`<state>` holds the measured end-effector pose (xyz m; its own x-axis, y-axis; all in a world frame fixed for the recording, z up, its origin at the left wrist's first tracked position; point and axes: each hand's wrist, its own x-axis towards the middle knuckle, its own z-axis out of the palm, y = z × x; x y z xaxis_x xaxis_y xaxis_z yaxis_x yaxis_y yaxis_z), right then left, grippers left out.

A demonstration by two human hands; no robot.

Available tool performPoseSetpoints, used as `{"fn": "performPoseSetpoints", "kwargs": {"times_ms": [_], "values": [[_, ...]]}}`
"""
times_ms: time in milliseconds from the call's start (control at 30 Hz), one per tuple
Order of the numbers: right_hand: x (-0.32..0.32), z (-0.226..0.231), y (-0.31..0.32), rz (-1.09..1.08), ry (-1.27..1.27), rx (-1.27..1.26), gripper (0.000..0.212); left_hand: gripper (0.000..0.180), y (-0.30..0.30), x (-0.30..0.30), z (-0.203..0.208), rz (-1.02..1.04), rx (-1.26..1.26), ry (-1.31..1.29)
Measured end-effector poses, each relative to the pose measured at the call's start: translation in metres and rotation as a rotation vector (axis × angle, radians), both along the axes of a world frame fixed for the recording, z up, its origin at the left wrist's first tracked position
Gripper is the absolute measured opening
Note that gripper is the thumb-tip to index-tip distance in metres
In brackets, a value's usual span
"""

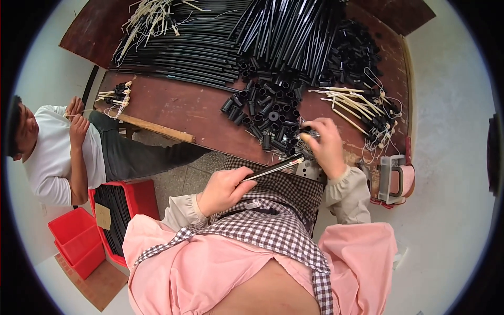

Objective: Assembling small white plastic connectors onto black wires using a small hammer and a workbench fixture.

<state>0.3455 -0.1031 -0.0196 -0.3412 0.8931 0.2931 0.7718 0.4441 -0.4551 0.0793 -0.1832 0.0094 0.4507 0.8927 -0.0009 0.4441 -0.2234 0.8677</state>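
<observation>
My left hand is closed round a slim black rod with a pale, shiny strip along it. The rod slants up to the right over my lap, its tip near the table's front edge. My right hand is bent over the near side of a heap of short black tubes. Its thumb and fingers come together at a small dark piece, too small to make out. Beneath that hand lie thin metal pins and a metal plate with holes.
Long black rods cover the table's back. Bundles of cream sticks with wires lie at right and left. A clear tape dispenser hangs at the right edge. At left, a seated co-worker is near red bins.
</observation>
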Motion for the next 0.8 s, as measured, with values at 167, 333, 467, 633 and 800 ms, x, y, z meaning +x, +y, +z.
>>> {"fn": "performPoseSetpoints", "kwargs": {"times_ms": [167,333,467,633,800], "values": [[0.002,0.068,-0.047,0.02,1.016,-0.784,0.029,0.013,0.008,0.004,0.009,-0.007,0.14,-0.022],[0.017,0.078,-0.062,0.167,1.433,-1.045,0.025,0.013,0.013,0.01,0.03,-0.165,0.156,0.141],[0.015,0.075,-0.069,-0.028,1.203,-0.794,0.026,0.014,0.009,0.012,0.034,-0.25,0.102,0.257],[-0.015,0.087,-0.081,-0.085,0.539,-0.46,0.028,0.016,-0.004,0.022,0.024,-0.297,-0.042,0.142],[0.005,0.045,-0.022,0.034,0.414,-0.41,0.02,0.023,0.002,0.018,-0.019,-0.223,-0.041,0.248]]}}
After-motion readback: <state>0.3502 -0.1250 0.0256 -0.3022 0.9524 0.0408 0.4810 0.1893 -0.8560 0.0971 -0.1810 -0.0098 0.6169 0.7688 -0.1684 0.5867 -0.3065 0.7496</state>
